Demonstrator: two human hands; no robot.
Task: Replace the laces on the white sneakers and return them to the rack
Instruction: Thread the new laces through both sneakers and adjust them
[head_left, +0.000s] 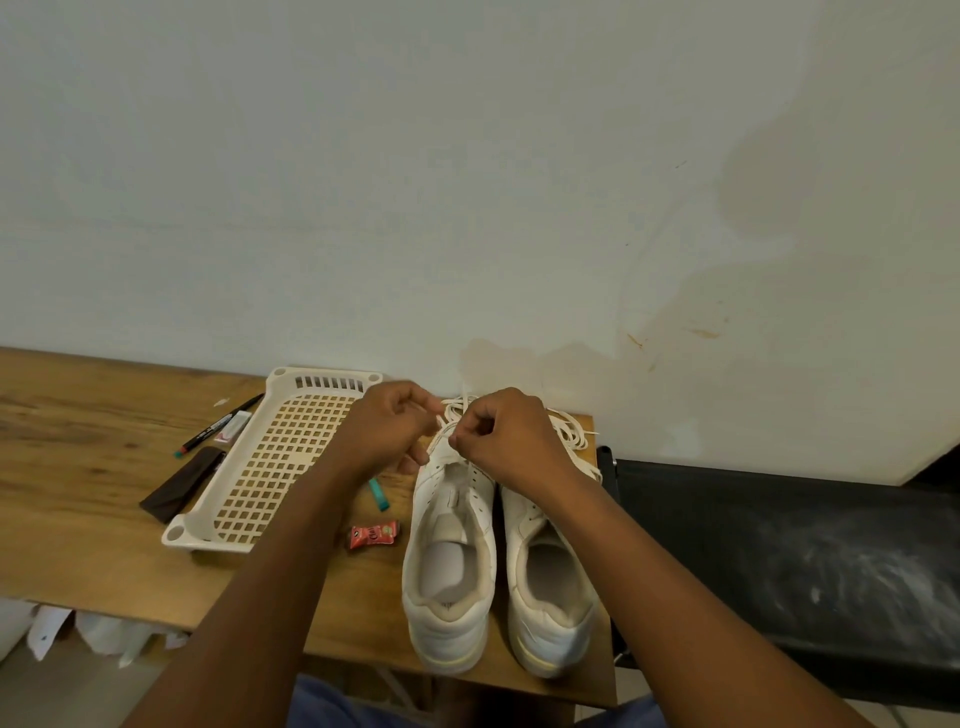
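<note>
1. On the wooden surface (78, 519), two white sneakers (452, 561) stand side by side, heels toward the person.
2. Both hands work at the toe end of the left sneaker: the left hand (387, 431) and the right hand (501, 436) each pinch the white lace (569, 434) with curled fingers.
3. I judge the lacing step is underway; next, the lace end needs careful aiming into an eyelet.
4. Beside them lies the cream rack (270, 457).

red sachet (373, 534) with white lettering too blurred to read, no other legible text
</note>
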